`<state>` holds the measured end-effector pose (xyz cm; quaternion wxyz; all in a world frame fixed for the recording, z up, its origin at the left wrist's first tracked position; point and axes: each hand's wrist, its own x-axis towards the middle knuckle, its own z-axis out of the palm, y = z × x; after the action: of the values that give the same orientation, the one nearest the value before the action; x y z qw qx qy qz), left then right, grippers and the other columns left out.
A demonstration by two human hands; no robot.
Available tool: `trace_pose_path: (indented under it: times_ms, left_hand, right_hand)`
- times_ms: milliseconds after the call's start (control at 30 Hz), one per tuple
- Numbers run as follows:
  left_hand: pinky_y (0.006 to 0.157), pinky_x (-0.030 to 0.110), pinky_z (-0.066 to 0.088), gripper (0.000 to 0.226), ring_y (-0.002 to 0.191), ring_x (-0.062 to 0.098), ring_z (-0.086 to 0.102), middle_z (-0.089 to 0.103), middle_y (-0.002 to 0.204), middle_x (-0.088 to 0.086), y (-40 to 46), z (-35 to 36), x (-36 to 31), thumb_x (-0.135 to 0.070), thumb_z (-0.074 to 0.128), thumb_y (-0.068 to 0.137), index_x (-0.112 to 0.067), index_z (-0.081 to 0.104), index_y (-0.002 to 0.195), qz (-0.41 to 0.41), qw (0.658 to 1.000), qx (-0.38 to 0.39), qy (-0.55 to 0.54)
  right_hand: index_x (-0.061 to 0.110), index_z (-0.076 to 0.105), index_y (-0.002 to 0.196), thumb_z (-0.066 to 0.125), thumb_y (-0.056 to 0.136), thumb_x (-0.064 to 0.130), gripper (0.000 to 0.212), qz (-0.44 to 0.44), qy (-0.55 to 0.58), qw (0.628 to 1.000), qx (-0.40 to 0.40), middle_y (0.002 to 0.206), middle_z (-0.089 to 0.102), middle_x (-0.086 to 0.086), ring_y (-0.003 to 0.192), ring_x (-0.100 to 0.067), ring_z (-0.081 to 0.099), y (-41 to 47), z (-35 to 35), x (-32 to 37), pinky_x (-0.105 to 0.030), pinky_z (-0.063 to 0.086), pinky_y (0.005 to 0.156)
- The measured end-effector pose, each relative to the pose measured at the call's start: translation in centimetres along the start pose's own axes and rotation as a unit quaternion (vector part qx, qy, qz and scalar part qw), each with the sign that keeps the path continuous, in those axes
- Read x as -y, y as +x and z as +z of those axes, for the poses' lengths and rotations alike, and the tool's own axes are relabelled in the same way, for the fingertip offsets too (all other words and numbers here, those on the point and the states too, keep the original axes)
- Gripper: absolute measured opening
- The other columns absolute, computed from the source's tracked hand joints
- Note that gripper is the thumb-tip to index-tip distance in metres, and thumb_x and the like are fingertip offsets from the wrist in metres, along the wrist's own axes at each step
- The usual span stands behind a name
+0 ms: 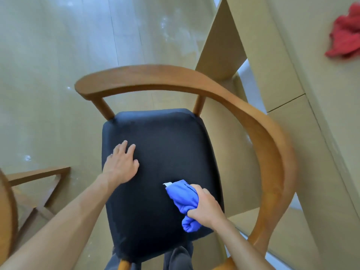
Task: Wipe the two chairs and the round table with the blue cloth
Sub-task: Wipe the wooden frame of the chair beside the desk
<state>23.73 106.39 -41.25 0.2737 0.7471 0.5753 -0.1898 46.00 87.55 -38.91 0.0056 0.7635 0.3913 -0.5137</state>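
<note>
A wooden chair [268, 145] with a curved back rail and a dark padded seat [165, 149] fills the middle of the view, seen from above. My left hand [121, 163] lies flat on the seat's left side, fingers spread. My right hand [207, 208] grips a bunched blue cloth [182, 195] and presses it onto the seat's right front part. A small white tag sticks out of the cloth. A curved brown wooden edge at the far left [5, 211] may be the round table or the other chair; I cannot tell which.
A red cloth [344, 36] lies on a pale surface at the upper right. Tall beige cardboard boxes [288, 55] stand close behind and to the right of the chair. A wooden frame [39, 176] rests on the pale floor at the left. My dark trouser legs show below the seat.
</note>
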Motion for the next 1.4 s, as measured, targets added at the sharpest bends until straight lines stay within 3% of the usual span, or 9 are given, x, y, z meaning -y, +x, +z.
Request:
trace_pose_path:
  times_ms: [300, 533, 667, 767, 900, 1000, 1100, 1233, 1400]
  left_hand:
    - [0.120, 0.042, 0.014, 0.060, 0.149, 0.026, 0.003, 0.001, 0.162, 0.009, -1.4, -5.6, -2.2, -0.035, 0.031, 0.100, -0.015, 0.012, 0.154, 0.022, 0.996, -0.089, 0.004]
    - [0.120, 0.042, 0.013, 0.059, 0.149, 0.025, 0.004, 0.001, 0.162, 0.009, -1.1, -7.6, -1.0, -0.033, 0.031, 0.100, -0.015, 0.012, 0.153, 0.016, 0.992, -0.124, -0.009]
    - [0.120, 0.039, 0.011, 0.059, 0.149, 0.025, 0.005, 0.001, 0.162, 0.009, -0.9, -7.6, 0.1, -0.033, 0.030, 0.100, -0.015, 0.012, 0.153, 0.016, 0.989, -0.146, 0.003]
    - [0.119, 0.039, 0.011, 0.058, 0.148, 0.025, 0.007, 0.005, 0.162, 0.010, -0.9, -8.0, 0.6, -0.032, 0.032, 0.100, -0.014, 0.017, 0.153, 0.029, 0.984, -0.173, 0.000]
    - [0.109, 0.049, 0.036, 0.050, 0.136, 0.038, 0.040, 0.041, 0.146, 0.023, -1.2, -9.7, 0.9, -0.014, 0.062, 0.087, 0.000, 0.053, 0.134, 0.096, 0.963, -0.251, -0.030]
    - [0.100, 0.052, 0.045, 0.047, 0.128, 0.041, 0.048, 0.051, 0.137, 0.025, -0.9, -11.1, 1.7, -0.006, 0.070, 0.077, 0.003, 0.061, 0.123, 0.132, 0.943, -0.304, -0.043]
    - [0.102, 0.054, 0.043, 0.045, 0.129, 0.042, 0.047, 0.050, 0.138, 0.025, -0.3, -12.4, 2.5, -0.005, 0.069, 0.077, 0.003, 0.062, 0.121, 0.141, 0.930, -0.336, -0.041]
    - [0.104, 0.056, 0.040, 0.047, 0.130, 0.043, 0.045, 0.048, 0.139, 0.025, 0.2, -13.1, 4.0, -0.004, 0.069, 0.078, 0.004, 0.060, 0.124, 0.116, 0.924, -0.359, -0.062]
    - [0.103, 0.056, 0.040, 0.046, 0.127, 0.046, 0.047, 0.049, 0.137, 0.028, 0.6, -13.0, 6.0, -0.006, 0.057, 0.077, 0.009, 0.059, 0.121, 0.075, 0.922, -0.368, -0.098]
  right_hand:
    - [0.056, 0.041, 0.119, 0.062, 0.059, 0.025, 0.071, -0.054, 0.178, 0.976, -0.109, 0.104, 0.062, 0.016, 0.091, -0.003, 0.063, -0.3, -5.6, 4.9, -0.034, 0.054, 0.083]
    - [0.053, 0.038, 0.110, 0.076, 0.066, 0.027, 0.064, -0.158, 0.223, 0.932, -0.237, 0.109, 0.056, 0.026, 0.093, 0.003, 0.059, 0.9, -12.1, 14.7, -0.021, 0.045, 0.072]
    - [0.039, 0.041, 0.126, 0.074, 0.071, 0.032, 0.065, -0.233, 0.162, 0.890, -0.358, 0.120, 0.043, 0.014, 0.093, 0.005, 0.052, 3.2, -16.6, 22.1, -0.012, 0.037, 0.068]
    - [0.023, 0.040, 0.135, 0.070, 0.076, 0.038, 0.069, -0.253, 0.037, 0.860, -0.441, 0.133, 0.036, 0.000, 0.102, -0.018, 0.051, 5.9, -17.5, 26.5, -0.026, 0.041, 0.075]
    - [0.011, 0.022, 0.147, 0.047, 0.088, 0.059, 0.080, -0.187, -0.250, 0.869, -0.385, 0.155, 0.019, -0.013, 0.140, -0.036, 0.021, 9.9, -14.6, 28.9, -0.050, 0.027, 0.108]
    - [0.004, 0.022, 0.146, 0.044, 0.090, 0.059, 0.082, -0.213, -0.267, 0.854, -0.393, 0.158, 0.017, -0.016, 0.147, -0.032, 0.010, 11.7, -13.4, 28.5, -0.053, 0.013, 0.116]
    - [-0.002, 0.038, 0.136, 0.057, 0.084, 0.055, 0.080, -0.249, -0.262, 0.839, -0.407, 0.157, 0.019, -0.019, 0.145, -0.034, 0.020, 12.4, -14.4, 28.6, -0.048, 0.019, 0.115]
    - [0.011, 0.035, 0.142, 0.063, 0.083, 0.048, 0.075, -0.255, -0.126, 0.879, -0.382, 0.150, 0.034, -0.008, 0.118, -0.031, 0.052, 12.6, -13.9, 28.9, -0.036, 0.044, 0.085]
    - [0.017, 0.038, 0.146, 0.059, 0.085, 0.043, 0.069, -0.355, -0.155, 0.843, -0.372, 0.143, 0.046, -0.012, 0.118, -0.029, 0.052, 11.1, -4.2, 34.3, -0.039, 0.045, 0.095]
